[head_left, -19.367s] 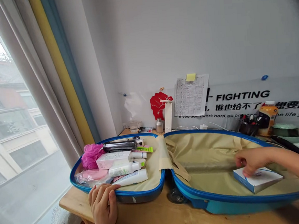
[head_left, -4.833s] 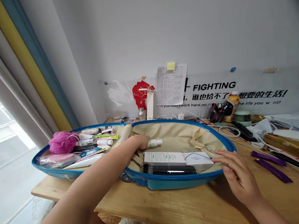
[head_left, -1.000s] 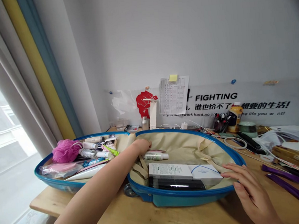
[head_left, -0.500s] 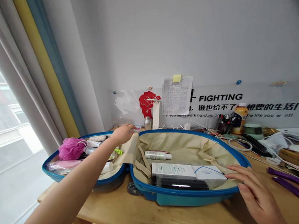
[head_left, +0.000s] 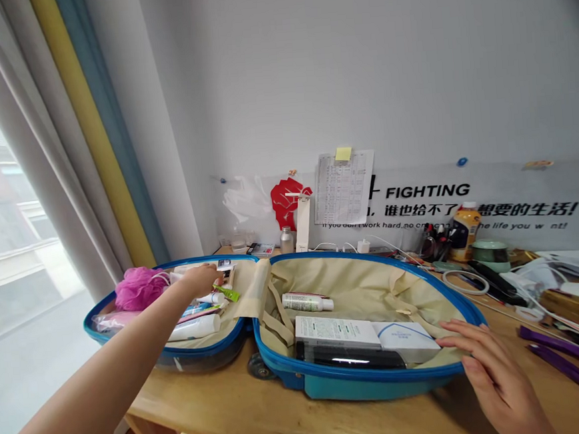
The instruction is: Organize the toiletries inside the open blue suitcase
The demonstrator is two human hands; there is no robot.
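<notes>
To the left of my left hand sits a pink mesh puff point(head_left: 137, 289), with a clear bag point(head_left: 112, 321) holding something pink just nearer me. My left hand point(head_left: 201, 277) is reaching down among the toiletries in the left half of the open suitcase point(head_left: 249, 284); its fingertips are partly hidden, so I cannot tell whether they are closed on anything. Below that hand, on my side, lie a blue tube point(head_left: 194, 310) and a big white tube point(head_left: 195, 328), and just right of its fingers is a bright green tube end point(head_left: 230, 293). Between my two hands spreads the suitcase's right half point(head_left: 355, 289), beige-lined, with a white bottle point(head_left: 303, 301) on its side, well apart from both hands. Nearer me and towards my right hand, a printed white box point(head_left: 334, 330) lies behind a glossy black case point(head_left: 351, 357), and a white box with a blue line point(head_left: 406, 336) adjoins it. My right hand point(head_left: 499, 367) rests on the suitcase's blue rim with fingers loosely spread, holding nothing, the tips at that blue-lined box's corner; I cannot tell if they touch. Right of it, two purple strips point(head_left: 572, 372) lie on the worktop point(head_left: 235, 415).
</notes>
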